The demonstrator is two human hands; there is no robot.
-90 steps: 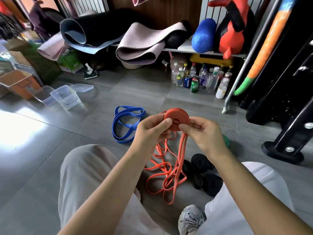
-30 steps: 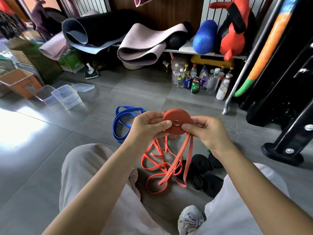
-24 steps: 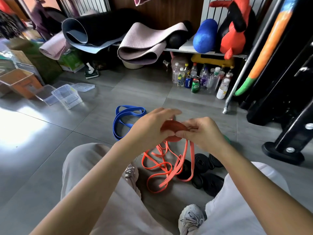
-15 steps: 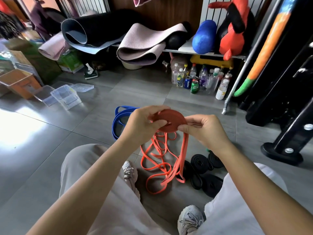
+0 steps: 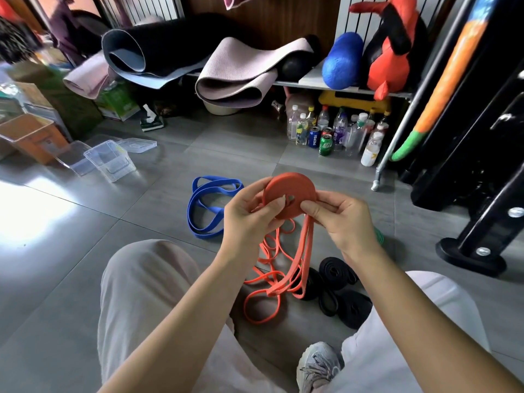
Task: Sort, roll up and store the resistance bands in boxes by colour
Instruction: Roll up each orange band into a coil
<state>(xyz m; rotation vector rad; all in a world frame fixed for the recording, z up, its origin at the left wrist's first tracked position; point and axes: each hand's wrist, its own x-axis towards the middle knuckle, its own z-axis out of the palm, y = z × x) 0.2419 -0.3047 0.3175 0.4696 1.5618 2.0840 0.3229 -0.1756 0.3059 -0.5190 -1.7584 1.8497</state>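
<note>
Both hands hold a partly rolled orange resistance band (image 5: 292, 191) above the floor. My left hand (image 5: 249, 219) pinches the coil's left edge, and my right hand (image 5: 343, 219) pinches its right side with thumb on the face. The band's loose orange loops (image 5: 272, 276) hang down and pile on the floor between my knees. A blue band (image 5: 207, 208) lies unrolled on the tiles to the left. Several rolled black bands (image 5: 337, 290) lie by my right knee. A bit of green band (image 5: 379, 238) shows behind my right wrist.
Clear plastic boxes (image 5: 109, 160) and a lid (image 5: 139, 144) stand at the left with an orange box (image 5: 31, 137). Bottles and cans (image 5: 334, 134) stand under a shelf of yoga mats (image 5: 235, 78). A black rack foot (image 5: 470, 256) is at the right.
Over three seconds the coil has grown thicker as both hands keep turning it. The loose orange loops on the floor have shortened and shifted. My left hand briefly covered the coil, then returned to its edge.
</note>
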